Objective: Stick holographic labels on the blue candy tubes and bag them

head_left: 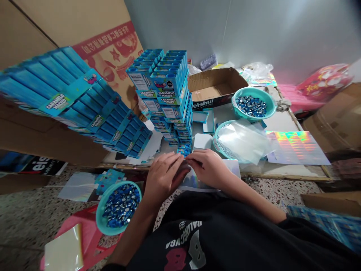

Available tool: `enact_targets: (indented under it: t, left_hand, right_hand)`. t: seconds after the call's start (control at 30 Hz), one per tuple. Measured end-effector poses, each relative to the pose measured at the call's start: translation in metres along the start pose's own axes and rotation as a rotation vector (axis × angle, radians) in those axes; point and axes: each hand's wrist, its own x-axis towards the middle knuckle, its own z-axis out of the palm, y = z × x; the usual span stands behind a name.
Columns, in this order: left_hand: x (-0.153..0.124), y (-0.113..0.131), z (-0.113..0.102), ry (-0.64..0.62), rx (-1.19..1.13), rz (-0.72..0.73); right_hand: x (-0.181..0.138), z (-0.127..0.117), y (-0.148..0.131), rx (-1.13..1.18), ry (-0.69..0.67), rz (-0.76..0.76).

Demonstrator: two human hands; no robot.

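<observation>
My left hand and my right hand meet at the near edge of the low table. Their fingertips pinch a small blue item over a holographic sheet that lies under both hands. What exactly sits between the fingers is mostly hidden. Right behind the hands rises a tall stack of blue "Caramelo Macizo" boxes. A white card lies just beyond my right hand.
More blue boxes are stacked in a leaning pile at left. Teal bowls of blue candies stand at the back and on a pink stool at lower left. A third bowl holds clear bags. Holographic sheet and cardboard boxes lie around.
</observation>
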Motion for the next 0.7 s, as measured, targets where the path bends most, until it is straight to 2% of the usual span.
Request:
enact_targets:
  t: [0.2, 0.43, 0.5, 0.63, 0.7]
  left_hand:
    - [-0.006, 0.007, 0.003, 0.002, 0.005, 0.008]
    - [-0.011, 0.021, 0.002, 0.042, -0.043, -0.095]
    - [-0.01, 0.023, -0.001, 0.037, -0.145, -0.214]
    - [-0.006, 0.02, -0.01, -0.061, -0.435, -0.572]
    - [-0.004, 0.019, -0.018, -0.101, -0.549, -0.672]
  right_hand:
    - [-0.003, -0.003, 0.0, 0.024, 0.02, 0.036]
    - [-0.002, 0.003, -0.001, 0.054, -0.011, 0.01]
    - [-0.001, 0.007, 0.001, 0.066, -0.017, 0.019]
    - [0.004, 0.015, 0.003, 0.03, -0.079, -0.023]
    - [0.007, 0.017, 0.0, 0.003, -0.124, -0.049]
